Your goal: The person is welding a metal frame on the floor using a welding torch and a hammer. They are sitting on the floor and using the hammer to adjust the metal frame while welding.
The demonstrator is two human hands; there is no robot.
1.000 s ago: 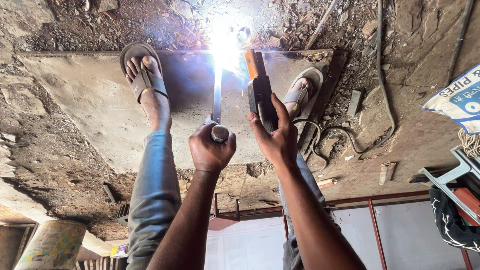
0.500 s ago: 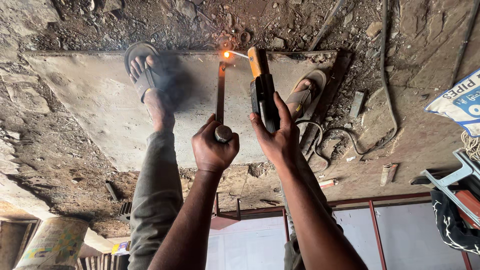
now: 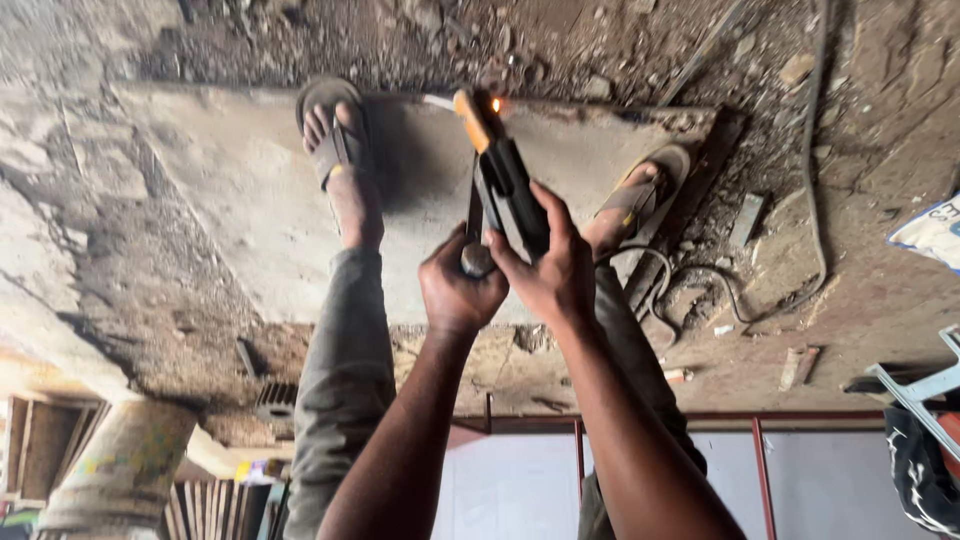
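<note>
my right hand point(image 3: 553, 265) is wrapped tight around the black body of the welding holder point(image 3: 508, 175), whose orange tip points away from me with a small glow just past it. my left hand point(image 3: 458, 290), pressed against the right, is closed on the round end of a thin metal rod point(image 3: 474, 215) that runs forward beside the holder. beyond both hands lies a flat metal plate point(image 3: 240, 200), with my sandalled feet point(image 3: 335, 140) resting on either side of it.
</note>
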